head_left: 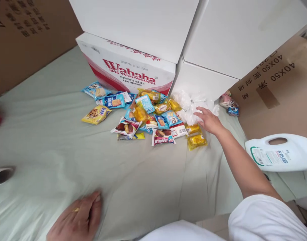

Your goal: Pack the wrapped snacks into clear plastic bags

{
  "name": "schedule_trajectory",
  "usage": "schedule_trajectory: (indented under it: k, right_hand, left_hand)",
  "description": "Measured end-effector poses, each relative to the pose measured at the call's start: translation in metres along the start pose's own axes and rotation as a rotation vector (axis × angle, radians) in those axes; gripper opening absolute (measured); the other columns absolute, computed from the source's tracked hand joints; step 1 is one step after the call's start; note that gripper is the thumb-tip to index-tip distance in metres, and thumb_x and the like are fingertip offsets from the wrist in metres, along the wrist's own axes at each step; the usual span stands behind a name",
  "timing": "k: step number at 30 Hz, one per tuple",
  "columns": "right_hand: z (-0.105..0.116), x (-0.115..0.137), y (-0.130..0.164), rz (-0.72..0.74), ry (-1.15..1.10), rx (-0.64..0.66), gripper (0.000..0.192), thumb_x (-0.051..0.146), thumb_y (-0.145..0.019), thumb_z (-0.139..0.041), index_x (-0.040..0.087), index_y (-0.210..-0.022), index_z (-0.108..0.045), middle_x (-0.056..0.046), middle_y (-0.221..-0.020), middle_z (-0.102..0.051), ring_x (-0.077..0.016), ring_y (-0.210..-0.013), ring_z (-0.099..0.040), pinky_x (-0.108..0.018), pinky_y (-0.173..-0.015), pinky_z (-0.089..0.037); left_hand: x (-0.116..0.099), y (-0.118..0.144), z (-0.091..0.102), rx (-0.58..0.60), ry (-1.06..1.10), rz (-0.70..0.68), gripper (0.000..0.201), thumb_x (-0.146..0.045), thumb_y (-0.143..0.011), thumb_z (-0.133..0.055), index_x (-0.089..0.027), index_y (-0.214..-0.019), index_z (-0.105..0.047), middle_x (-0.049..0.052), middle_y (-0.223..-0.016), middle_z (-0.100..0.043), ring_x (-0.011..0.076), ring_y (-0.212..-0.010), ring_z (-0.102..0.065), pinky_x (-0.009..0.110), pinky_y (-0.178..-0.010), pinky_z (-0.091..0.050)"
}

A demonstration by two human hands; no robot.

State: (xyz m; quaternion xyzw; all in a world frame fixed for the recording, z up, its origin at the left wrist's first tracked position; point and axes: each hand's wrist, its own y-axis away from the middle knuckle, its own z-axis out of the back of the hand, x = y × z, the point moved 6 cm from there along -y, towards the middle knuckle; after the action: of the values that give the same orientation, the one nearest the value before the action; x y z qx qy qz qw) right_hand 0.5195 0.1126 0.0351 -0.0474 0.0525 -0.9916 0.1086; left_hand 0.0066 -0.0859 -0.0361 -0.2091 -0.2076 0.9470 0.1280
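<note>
Right hand [208, 121] stretched far out across the pale green sheet [55, 140], fingers spread and loose, palm down, resting against the crumpled clear plastic bag [191, 107] at the far right edge of the snack pile [145, 117]. Nothing closed in that grip yet; fingertips only touching the plastic, thumb side just beside two yellow packets [195, 135] lying nearest the wrist.

Left hand [79, 219] planted flat at the near edge of the sheet, open, holding nothing, probably as a prop for the body's weight while leaning forward.

Snack pile heaped loosely against the foot of the Wahaha carton [128, 67], as though tipped out there: blue wafer packs, chocolate pie wrappers, a yellow cookie bag [96, 114] slightly apart on the left. White boxes [238, 36] stacked behind and to the right, walling the pile in.

On the right, a white detergent jug [281, 154] lying on its side, well apart from the snacks. Beyond the bag, a few more small packets [230, 104] wedged against a brown cardboard box [279, 90]. At the left edge, the end of a roll [1, 174], partly cut off.
</note>
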Motion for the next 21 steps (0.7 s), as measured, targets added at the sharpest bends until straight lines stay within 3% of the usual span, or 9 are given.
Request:
schedule_trajectory:
  k: [4,6,8,11,14,16,18,19,21]
  right_hand:
    - [0.014,0.006,-0.001,-0.158,-0.051,-0.2,0.029,0.028,-0.096,-0.049,0.02,-0.105,-0.076,-0.01,-0.105,-0.076,-0.0258,-0.097,-0.067,-0.038,-0.086,-0.052]
    - [0.018,0.005,0.004,-0.182,-0.131,-0.28,0.03,0.03,-0.095,-0.052,0.019,-0.11,-0.075,-0.01,-0.106,-0.075,-0.022,-0.085,-0.068,-0.035,-0.083,-0.053]
    - [0.012,0.004,0.009,-0.2,-0.131,-0.239,0.034,0.029,-0.088,-0.059,0.019,-0.118,-0.073,-0.01,-0.116,-0.073,-0.0196,-0.079,-0.066,-0.034,-0.079,-0.052]
    - [0.001,0.001,0.013,-0.288,-0.066,-0.172,0.034,0.026,-0.083,-0.062,0.021,-0.113,-0.075,-0.011,-0.118,-0.072,-0.0222,-0.086,-0.065,-0.034,-0.078,-0.051]
    - [0.009,0.008,0.017,-0.392,-0.114,-0.368,0.026,0.028,-0.091,-0.052,0.018,-0.099,-0.074,-0.012,-0.103,-0.073,-0.0242,-0.09,-0.064,-0.035,-0.08,-0.05]
    - [0.017,0.021,0.027,-0.452,-0.401,-0.602,0.022,0.035,-0.091,-0.056,0.018,-0.096,-0.069,-0.008,-0.093,-0.071,-0.0192,-0.076,-0.06,-0.032,-0.071,-0.049]
    - [0.012,0.045,0.04,-0.497,-0.862,-0.733,0.025,0.043,-0.084,-0.068,0.02,-0.092,-0.062,0.0,-0.08,-0.065,-0.0118,-0.058,-0.048,-0.025,-0.055,-0.041]
    - [0.003,0.064,0.044,-0.503,-1.108,-0.703,0.03,0.044,-0.079,-0.075,0.022,-0.09,-0.059,0.003,-0.075,-0.061,-0.0088,-0.052,-0.04,-0.023,-0.048,-0.035]
    - [-0.015,0.11,0.054,-0.496,-1.298,-0.559,0.039,0.047,-0.071,-0.083,0.022,-0.084,-0.056,0.007,-0.067,-0.054,-0.0057,-0.045,-0.031,-0.02,-0.041,-0.027]
  left_hand:
    - [-0.016,-0.003,0.004,-0.007,-0.13,-0.167,0.016,-0.022,-0.101,-0.052,-0.017,-0.095,-0.065,0.004,-0.074,-0.071,0.0215,-0.067,-0.069,0.033,-0.063,-0.045]
    - [-0.016,-0.003,0.005,-0.011,-0.113,-0.166,0.015,-0.021,-0.101,-0.051,-0.017,-0.094,-0.064,0.003,-0.071,-0.069,0.0201,-0.064,-0.067,0.032,-0.063,-0.045]
    - [-0.015,-0.003,0.005,-0.014,-0.1,-0.156,0.015,-0.021,-0.101,-0.051,-0.017,-0.093,-0.063,0.002,-0.069,-0.068,0.0197,-0.062,-0.066,0.032,-0.063,-0.046]
    - [-0.014,-0.002,0.004,-0.012,-0.077,-0.136,0.013,-0.02,-0.1,-0.052,-0.018,-0.093,-0.063,0.001,-0.069,-0.068,0.02,-0.063,-0.066,0.032,-0.063,-0.047]
    - [-0.011,0.0,0.005,-0.011,0.0,-0.09,0.012,-0.02,-0.099,-0.053,-0.02,-0.094,-0.064,0.001,-0.072,-0.07,0.0192,-0.065,-0.068,0.03,-0.064,-0.048]
    - [-0.007,0.0,0.007,-0.008,0.098,-0.031,0.013,-0.02,-0.099,-0.052,-0.02,-0.096,-0.064,0.0,-0.074,-0.071,0.0173,-0.066,-0.069,0.028,-0.064,-0.049]
    - [-0.004,-0.002,0.008,0.011,0.223,0.033,0.013,-0.02,-0.099,-0.052,-0.021,-0.1,-0.065,-0.001,-0.078,-0.071,0.0141,-0.064,-0.067,0.025,-0.061,-0.049]
    - [-0.005,-0.005,0.008,0.034,0.294,0.051,0.012,-0.021,-0.099,-0.052,-0.021,-0.101,-0.064,-0.001,-0.079,-0.071,0.0124,-0.062,-0.065,0.023,-0.06,-0.048]
    - [-0.012,-0.014,0.006,0.104,0.44,0.038,0.012,-0.021,-0.099,-0.053,-0.022,-0.101,-0.065,-0.002,-0.077,-0.068,0.0104,-0.059,-0.061,0.022,-0.057,-0.047]
